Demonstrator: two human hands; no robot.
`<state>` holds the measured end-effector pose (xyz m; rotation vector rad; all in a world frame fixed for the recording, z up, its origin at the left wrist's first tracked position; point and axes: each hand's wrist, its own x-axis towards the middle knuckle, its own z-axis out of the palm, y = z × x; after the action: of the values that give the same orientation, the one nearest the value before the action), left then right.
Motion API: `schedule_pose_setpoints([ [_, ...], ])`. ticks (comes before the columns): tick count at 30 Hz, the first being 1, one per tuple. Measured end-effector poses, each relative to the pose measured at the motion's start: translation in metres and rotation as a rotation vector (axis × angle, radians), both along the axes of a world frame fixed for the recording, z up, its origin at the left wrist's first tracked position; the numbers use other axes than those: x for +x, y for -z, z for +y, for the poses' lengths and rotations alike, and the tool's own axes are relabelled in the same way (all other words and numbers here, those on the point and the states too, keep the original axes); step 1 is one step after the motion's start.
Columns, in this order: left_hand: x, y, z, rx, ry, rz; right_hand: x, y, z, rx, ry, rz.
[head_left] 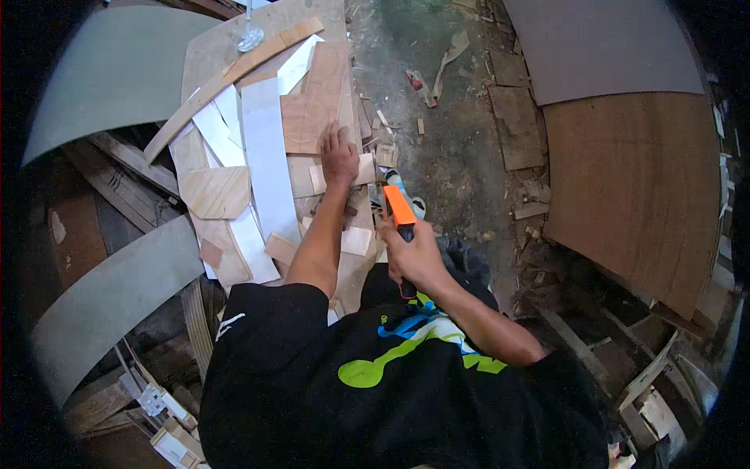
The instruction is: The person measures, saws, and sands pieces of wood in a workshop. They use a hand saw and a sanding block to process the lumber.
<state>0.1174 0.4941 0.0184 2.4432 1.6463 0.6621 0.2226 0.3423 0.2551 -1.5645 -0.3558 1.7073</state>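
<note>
My left hand lies with its fingers stretched out, pressing on the right edge of a reddish-brown plywood piece. Beneath its wrist is a small pale board. To the right and nearer me, my right hand is wrapped round the black grip of an orange-and-black hand tool. The tool's orange part points away from me, beside the bench edge; its exact kind and working end are hard to make out.
Long white strips, a curved wooden strip and a cut wood piece cover the bench. Scraps and a red object litter the concrete floor. Large brown sheets stand at right, curved grey panels at left.
</note>
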Motion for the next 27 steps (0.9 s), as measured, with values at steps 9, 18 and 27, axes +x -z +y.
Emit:
schedule_pose_setpoints([
  [9,0.003,-0.004,0.003,-0.018,-0.014,-0.013,0.020,-0.003,0.005,0.002,0.085,-0.099],
  [18,0.004,-0.005,0.002,-0.053,-0.012,-0.017,0.023,-0.014,0.018,0.034,0.029,-0.072],
  [27,0.005,-0.005,0.006,-0.039,-0.007,-0.039,0.005,-0.013,0.024,0.078,-0.045,-0.065],
])
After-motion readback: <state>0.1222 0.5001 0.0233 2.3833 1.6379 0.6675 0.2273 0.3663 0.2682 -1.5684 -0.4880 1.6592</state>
